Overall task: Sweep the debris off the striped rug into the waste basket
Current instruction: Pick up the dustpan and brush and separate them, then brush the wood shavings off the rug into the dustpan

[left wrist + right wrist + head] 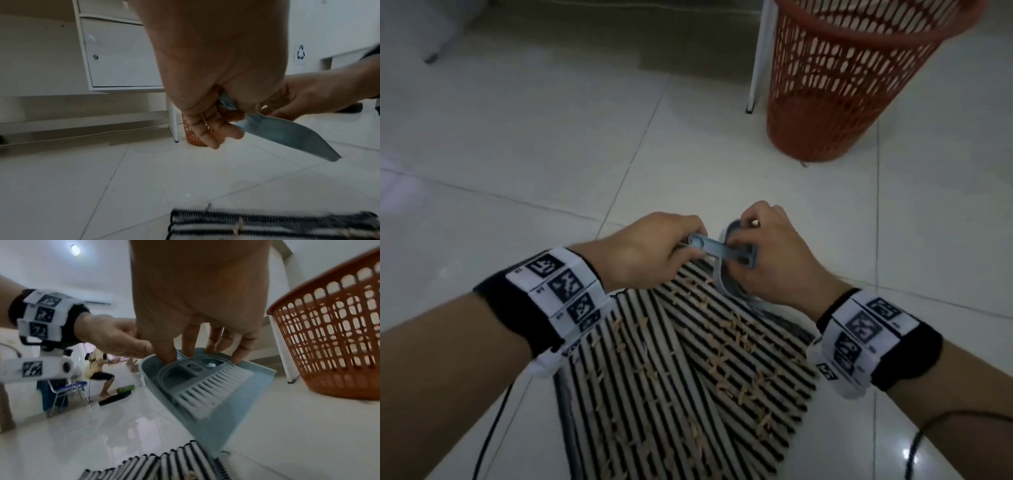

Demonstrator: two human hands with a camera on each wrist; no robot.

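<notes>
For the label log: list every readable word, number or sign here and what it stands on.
No readable words or numbers.
Recycling sign, three arrows, no text: on the white panel behind the right hand.
Black-and-white square code markers, small print beside them too blurred to read: on both wristbands.
Dustpan, orange basket: no labels visible.

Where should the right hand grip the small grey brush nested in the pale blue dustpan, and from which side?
Grip the small grey brush by its moulded grey back, from above: its white bristles point down the tilted pale blue dustpan, and the right hand fingertips already rest there while the left hand holds the handle.
</notes>
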